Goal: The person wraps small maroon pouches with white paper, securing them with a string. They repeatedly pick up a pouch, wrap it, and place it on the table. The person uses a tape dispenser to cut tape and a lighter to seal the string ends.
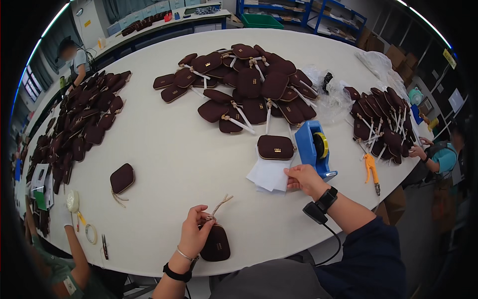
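Note:
My left hand (194,230) is closed on the knotted beige cord (217,205) of a dark brown zip pouch (217,248). This pouch lies near the table's front edge, with the cord's loose ends sticking up past my fingers. With my right hand (302,179) I pinch the right edge of some thin white paper sheets (264,175). Another brown pouch (275,148) rests over the back part of those sheets. Just beyond my right hand stands a blue tape dispenser (307,144) with a yellow-cored roll. A single pouch (122,178) with a loose cord lies farther left.
A heap of pouches (249,82), many with white-wrapped cords, fills the far middle; others pile up left (84,119) and right (383,117). Clear plastic (332,99) and an orange-handled tool (370,169) lie right. Co-workers are at both sides. Black snips (105,247) lie front left.

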Demonstrator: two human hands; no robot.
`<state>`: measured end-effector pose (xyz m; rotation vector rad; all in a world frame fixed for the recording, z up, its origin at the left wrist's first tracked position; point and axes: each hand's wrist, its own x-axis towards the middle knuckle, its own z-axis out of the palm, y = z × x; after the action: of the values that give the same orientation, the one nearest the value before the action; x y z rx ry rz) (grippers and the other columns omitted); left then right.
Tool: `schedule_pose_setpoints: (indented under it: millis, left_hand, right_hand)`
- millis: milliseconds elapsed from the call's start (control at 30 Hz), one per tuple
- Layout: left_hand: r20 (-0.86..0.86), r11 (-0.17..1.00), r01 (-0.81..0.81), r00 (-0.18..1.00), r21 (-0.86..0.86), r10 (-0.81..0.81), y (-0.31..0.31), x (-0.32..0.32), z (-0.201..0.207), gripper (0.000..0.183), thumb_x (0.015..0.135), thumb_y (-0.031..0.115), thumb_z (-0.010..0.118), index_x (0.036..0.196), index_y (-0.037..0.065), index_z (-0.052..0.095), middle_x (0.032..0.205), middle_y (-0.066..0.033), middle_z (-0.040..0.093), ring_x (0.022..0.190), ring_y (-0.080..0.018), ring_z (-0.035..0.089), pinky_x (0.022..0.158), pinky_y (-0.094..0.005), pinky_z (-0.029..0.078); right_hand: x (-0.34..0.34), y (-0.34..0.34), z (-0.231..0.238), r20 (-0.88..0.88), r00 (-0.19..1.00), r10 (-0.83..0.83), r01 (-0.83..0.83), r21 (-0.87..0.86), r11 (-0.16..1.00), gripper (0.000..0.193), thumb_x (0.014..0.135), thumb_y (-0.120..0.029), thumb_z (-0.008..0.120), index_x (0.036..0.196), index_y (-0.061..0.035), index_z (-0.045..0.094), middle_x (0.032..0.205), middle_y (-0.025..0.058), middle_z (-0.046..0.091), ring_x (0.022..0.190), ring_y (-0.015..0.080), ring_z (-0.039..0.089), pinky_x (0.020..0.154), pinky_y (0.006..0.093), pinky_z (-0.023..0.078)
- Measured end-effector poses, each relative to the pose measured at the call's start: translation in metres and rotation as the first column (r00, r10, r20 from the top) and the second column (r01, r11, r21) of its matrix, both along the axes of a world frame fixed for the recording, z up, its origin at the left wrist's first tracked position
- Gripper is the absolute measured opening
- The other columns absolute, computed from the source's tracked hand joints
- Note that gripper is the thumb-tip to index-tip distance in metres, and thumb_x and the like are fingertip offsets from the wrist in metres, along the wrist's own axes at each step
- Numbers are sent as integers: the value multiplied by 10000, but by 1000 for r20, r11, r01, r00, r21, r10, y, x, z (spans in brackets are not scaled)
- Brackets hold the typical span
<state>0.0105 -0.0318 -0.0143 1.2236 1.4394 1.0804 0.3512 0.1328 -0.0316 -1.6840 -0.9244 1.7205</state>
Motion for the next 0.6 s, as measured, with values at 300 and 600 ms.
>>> schedule_pose_setpoints:
  millis: [300,600]
  left_hand:
    - [43,997,57,998,-57,-55,1,1,2,328,878,-22,629,1188,-33,521,889,-77,657,832,-153,671,788,-270,535]
    - [77,987,71,995,-144,-60,1,-1,2,352,886,42,668,1208,-62,570,906,-62,660,862,-144,665,805,-263,535]
  right_hand:
    - [9,2,1,14,994,104,-104,-13,995,229,918,-239,692,866,-22,639,740,46,648,623,106,617,518,217,449]
    - [0,-2,7,17,990,140,-141,16,990,235,961,-190,606,975,41,647,821,92,676,677,161,667,574,247,517]
